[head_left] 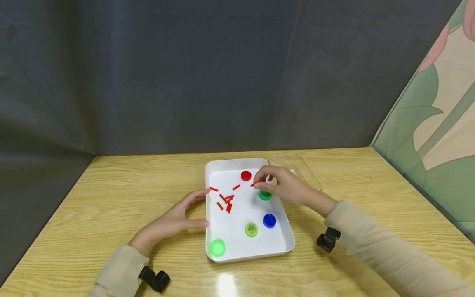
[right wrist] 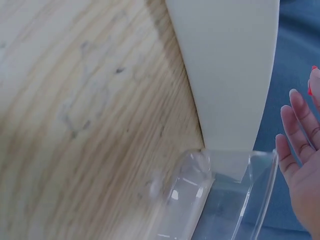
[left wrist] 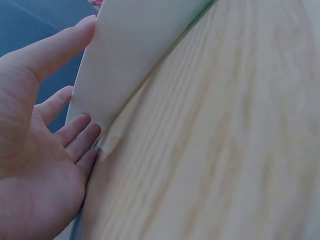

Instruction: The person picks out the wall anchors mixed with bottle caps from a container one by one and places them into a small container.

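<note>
A white tray (head_left: 237,255) lies on the table with several short red sticks (head_left: 228,200) scattered in its left half. Over the tray's far right part, my right hand (head_left: 283,183) pinches one red stick (head_left: 252,185) between thumb and fingertips, just above a green cap (head_left: 265,195). My left hand (head_left: 174,220) rests against the tray's left wall, fingers spread and fairly straight; the left wrist view shows its fingertips (left wrist: 87,127) at the outer wall. Also in the tray are a red cap (head_left: 246,175), a blue cap (head_left: 269,220), a yellow-green cap (head_left: 251,229) and a light green cap (head_left: 217,247).
A clear plastic lid or box (head_left: 300,169) stands beside the tray's far right corner, partly behind my right hand; the right wrist view shows the clear plastic (right wrist: 230,195) touching the tray wall. A dark cloth (head_left: 208,82) hangs behind the wooden table (head_left: 141,181).
</note>
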The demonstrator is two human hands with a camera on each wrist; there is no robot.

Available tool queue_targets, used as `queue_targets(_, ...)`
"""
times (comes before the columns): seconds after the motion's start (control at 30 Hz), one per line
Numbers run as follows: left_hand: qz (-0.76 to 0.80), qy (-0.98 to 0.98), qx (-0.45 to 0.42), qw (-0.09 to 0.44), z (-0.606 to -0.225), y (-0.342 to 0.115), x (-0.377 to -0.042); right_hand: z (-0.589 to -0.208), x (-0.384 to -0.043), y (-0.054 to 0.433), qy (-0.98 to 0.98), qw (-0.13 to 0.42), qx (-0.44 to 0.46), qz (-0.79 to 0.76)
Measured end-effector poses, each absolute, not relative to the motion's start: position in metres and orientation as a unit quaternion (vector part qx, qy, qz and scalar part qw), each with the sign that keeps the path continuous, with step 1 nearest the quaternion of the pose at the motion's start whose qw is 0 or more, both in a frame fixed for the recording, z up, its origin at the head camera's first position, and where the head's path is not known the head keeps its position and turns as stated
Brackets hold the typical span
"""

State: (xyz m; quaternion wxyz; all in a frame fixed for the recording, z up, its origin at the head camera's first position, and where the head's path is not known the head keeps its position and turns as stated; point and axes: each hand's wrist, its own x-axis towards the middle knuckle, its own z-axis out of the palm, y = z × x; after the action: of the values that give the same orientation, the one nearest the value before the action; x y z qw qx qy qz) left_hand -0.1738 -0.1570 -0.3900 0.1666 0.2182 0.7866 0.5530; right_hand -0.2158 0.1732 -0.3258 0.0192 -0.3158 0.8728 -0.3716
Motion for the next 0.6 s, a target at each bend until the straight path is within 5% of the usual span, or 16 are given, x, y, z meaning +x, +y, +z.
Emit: queue_targets(0.6,0.568,0.78,0.195,0.179,-0.39,-0.152,-0.172,-0.321,-0.225,0.208,0.884,-0.043,-0.308,-0.35)
